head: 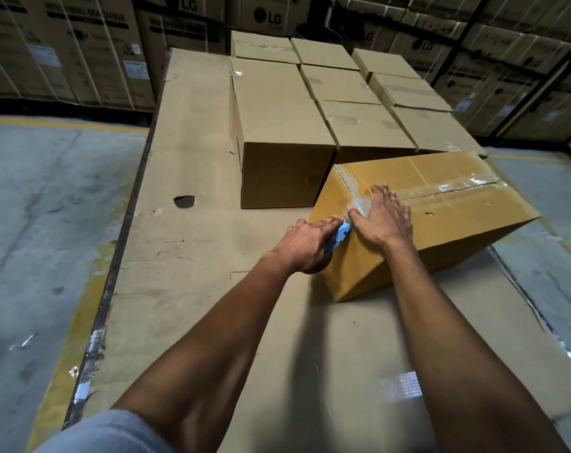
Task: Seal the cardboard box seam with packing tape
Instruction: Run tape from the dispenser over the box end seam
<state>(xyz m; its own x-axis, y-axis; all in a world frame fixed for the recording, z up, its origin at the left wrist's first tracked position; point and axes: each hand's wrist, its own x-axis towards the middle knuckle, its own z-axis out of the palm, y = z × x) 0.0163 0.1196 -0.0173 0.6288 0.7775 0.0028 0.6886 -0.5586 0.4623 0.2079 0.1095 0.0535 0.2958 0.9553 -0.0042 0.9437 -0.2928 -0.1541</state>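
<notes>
A: Where is the box?

B: The box (441, 210) lies on flattened cardboard (192, 178) spread over the floor, just in front of a block of closed boxes (326, 103). Its far end leans against them, so it sits tilted.

A: Is it open?

B: No, the flaps are shut, so I cannot tell what is inside. Clear tape (447, 188) runs along the top seam and down over the near edge.

A: And the hands?

B: The right hand (383, 220) lies flat on the top at the near edge, fingers (385, 194) spread apart, pressing on the tape. The left hand (305, 245) is beside it at the near end face, fingers curled tight around a blue dispenser (339, 237), which touches the box at the edge.

A: The other boxes?

B: 8 tops show, in 3 rows, all closed, several with tape on their seams. Their contents are hidden too.

A: Anything behind?

B: Stacks of large printed cartons (81, 53) along the back.
</notes>
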